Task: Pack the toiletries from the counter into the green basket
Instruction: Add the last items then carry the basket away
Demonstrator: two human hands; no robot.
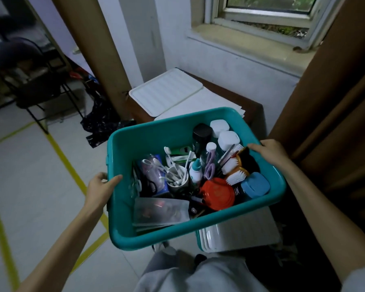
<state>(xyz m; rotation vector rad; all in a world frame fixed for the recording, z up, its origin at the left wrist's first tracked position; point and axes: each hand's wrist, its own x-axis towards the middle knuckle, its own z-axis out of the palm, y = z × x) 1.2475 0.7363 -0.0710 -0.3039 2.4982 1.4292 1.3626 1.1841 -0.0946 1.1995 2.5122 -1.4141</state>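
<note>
You hold the green basket (148, 135) in the air in front of you, your left hand (101, 185) gripping its left rim and your right hand (269, 151) gripping the right rim. Inside it lie toiletries: a mug (177, 178) of toothbrushes, an orange lid (218, 193), brushes (233, 167), bottles (201, 135) and a clear case (160, 211).
</note>
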